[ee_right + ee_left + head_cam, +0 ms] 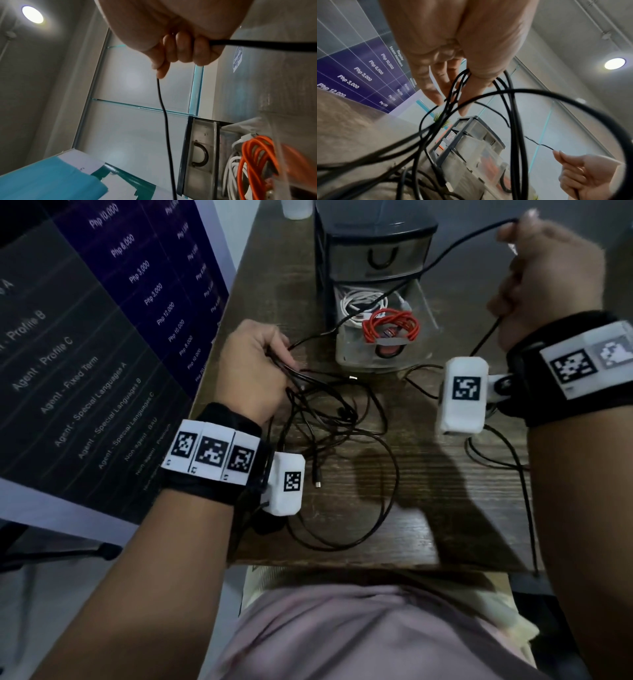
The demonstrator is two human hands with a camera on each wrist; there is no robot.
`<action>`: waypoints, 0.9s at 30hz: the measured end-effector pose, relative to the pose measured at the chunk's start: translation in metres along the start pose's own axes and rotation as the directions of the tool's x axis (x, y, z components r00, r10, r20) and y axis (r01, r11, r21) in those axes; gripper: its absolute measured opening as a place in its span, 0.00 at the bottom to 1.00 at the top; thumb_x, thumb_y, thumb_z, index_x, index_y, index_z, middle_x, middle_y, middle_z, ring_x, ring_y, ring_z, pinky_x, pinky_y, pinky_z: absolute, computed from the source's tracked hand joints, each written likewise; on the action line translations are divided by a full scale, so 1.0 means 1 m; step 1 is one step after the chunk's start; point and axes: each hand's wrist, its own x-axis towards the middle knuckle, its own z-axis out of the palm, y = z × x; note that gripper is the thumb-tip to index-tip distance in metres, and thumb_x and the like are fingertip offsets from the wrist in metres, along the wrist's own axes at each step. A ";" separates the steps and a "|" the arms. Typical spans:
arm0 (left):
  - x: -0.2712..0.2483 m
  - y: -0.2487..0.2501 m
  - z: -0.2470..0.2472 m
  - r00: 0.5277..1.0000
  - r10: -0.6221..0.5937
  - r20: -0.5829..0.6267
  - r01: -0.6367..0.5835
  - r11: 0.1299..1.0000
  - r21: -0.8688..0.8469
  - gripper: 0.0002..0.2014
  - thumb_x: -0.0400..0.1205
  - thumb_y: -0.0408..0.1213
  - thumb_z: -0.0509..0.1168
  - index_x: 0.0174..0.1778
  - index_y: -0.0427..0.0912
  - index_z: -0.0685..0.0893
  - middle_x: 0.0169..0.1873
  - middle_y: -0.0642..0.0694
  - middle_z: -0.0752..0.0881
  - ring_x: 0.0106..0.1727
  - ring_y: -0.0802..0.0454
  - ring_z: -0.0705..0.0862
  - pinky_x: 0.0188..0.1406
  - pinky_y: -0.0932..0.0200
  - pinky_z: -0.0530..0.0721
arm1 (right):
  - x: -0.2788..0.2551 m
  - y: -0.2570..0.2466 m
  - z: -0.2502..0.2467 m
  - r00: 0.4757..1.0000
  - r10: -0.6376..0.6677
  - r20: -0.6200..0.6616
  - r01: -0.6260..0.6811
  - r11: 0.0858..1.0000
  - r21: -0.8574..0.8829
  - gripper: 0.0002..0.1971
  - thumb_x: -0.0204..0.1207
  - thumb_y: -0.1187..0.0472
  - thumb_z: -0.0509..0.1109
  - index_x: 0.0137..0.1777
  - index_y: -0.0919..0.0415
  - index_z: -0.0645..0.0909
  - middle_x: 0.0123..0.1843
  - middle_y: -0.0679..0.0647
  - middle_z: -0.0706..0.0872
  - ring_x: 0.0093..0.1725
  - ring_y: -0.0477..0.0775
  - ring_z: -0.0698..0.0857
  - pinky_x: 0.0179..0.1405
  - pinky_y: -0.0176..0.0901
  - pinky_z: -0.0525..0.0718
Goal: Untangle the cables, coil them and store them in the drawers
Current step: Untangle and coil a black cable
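A tangle of black cables [335,419] lies on the wooden table [428,525]. My left hand [253,368] grips several strands [513,121] at the tangle's upper left, fingers curled around them. My right hand [548,278] is raised at the far right, fist closed on one black cable [164,115] that stretches down across the drawer unit [376,251] to the left hand. The unit's top drawer is closed. The lower drawer [373,361] is pulled out and holds a coiled white cable [359,299] and a coiled red cable [390,328].
A poster board [102,320] with printed text stands along the table's left side. A pale cup [296,208] sits behind the drawer unit. A loose plug end [318,484] lies on the table near my left wrist. More black cable loops trail off the right edge [520,467].
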 end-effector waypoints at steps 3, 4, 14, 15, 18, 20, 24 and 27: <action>0.000 -0.007 -0.005 0.999 -0.006 -0.043 0.010 0.997 0.076 0.20 0.66 0.29 0.75 0.20 0.56 0.76 0.41 0.57 0.80 0.45 0.58 0.81 0.51 0.51 0.86 | 0.010 0.005 -0.004 0.991 -0.005 -0.137 0.011 0.999 0.042 0.14 0.85 0.54 0.62 0.39 0.55 0.82 0.24 0.46 0.65 0.19 0.46 0.61 0.20 0.35 0.62; 0.001 -0.010 -0.007 0.999 -0.015 -0.045 0.021 0.992 0.125 0.20 0.67 0.29 0.76 0.20 0.56 0.77 0.41 0.57 0.80 0.45 0.58 0.81 0.50 0.53 0.85 | 0.015 0.006 -0.006 0.984 0.002 -0.176 0.010 0.998 0.067 0.14 0.85 0.54 0.61 0.40 0.55 0.82 0.24 0.46 0.65 0.19 0.46 0.62 0.20 0.35 0.62; 0.006 -0.012 -0.017 0.995 -0.099 -0.024 0.101 0.951 0.292 0.18 0.78 0.31 0.72 0.28 0.54 0.74 0.34 0.57 0.81 0.42 0.52 0.84 0.46 0.54 0.83 | 0.051 0.002 -0.039 0.993 0.008 -0.117 -0.071 0.836 -0.545 0.17 0.80 0.54 0.57 0.63 0.55 0.82 0.35 0.47 0.75 0.29 0.40 0.74 0.24 0.32 0.70; 0.007 -0.011 -0.016 0.996 -0.085 -0.003 0.082 0.957 0.280 0.19 0.77 0.29 0.71 0.26 0.54 0.75 0.34 0.56 0.82 0.43 0.50 0.85 0.47 0.52 0.85 | 0.040 -0.002 -0.031 0.997 0.016 -0.077 -0.060 0.782 -0.620 0.19 0.79 0.54 0.57 0.64 0.57 0.83 0.39 0.48 0.79 0.31 0.39 0.76 0.26 0.33 0.72; 0.006 -0.011 -0.013 0.998 -0.032 0.055 0.015 0.960 0.279 0.21 0.73 0.23 0.68 0.24 0.54 0.75 0.34 0.56 0.80 0.42 0.50 0.84 0.47 0.50 0.86 | 0.020 -0.003 -0.015 0.999 -0.054 0.003 0.040 0.706 -0.707 0.19 0.72 0.56 0.63 0.61 0.55 0.84 0.46 0.53 0.86 0.34 0.31 0.80 0.33 0.28 0.75; 0.004 -0.008 -0.011 0.994 0.031 0.109 -0.060 0.958 0.280 0.20 0.70 0.21 0.65 0.23 0.52 0.71 0.34 0.56 0.77 0.39 0.52 0.79 0.42 0.56 0.79 | 0.011 -0.005 -0.010 0.990 -0.134 -0.043 0.054 0.644 -0.763 0.26 0.70 0.58 0.66 0.71 0.50 0.78 0.63 0.54 0.82 0.61 0.46 0.83 0.60 0.45 0.81; 0.000 0.000 -0.007 0.975 0.143 0.169 -0.174 0.967 0.185 0.24 0.71 0.20 0.66 0.23 0.54 0.68 0.32 0.58 0.72 0.33 0.66 0.72 0.35 0.69 0.69 | -0.029 -0.016 0.016 0.935 -0.329 0.133 0.282 0.461 -0.842 0.26 0.71 0.59 0.60 0.72 0.52 0.75 0.73 0.54 0.76 0.74 0.56 0.73 0.72 0.54 0.72; 0.001 0.004 -0.002 0.970 0.180 0.166 -0.201 0.972 0.122 0.24 0.71 0.20 0.67 0.23 0.55 0.68 0.32 0.59 0.72 0.33 0.65 0.72 0.36 0.65 0.74 | -0.064 -0.013 0.045 0.814 -0.315 0.487 0.576 0.538 -0.615 0.20 0.73 0.60 0.63 0.63 0.49 0.84 0.62 0.44 0.82 0.64 0.43 0.79 0.65 0.32 0.72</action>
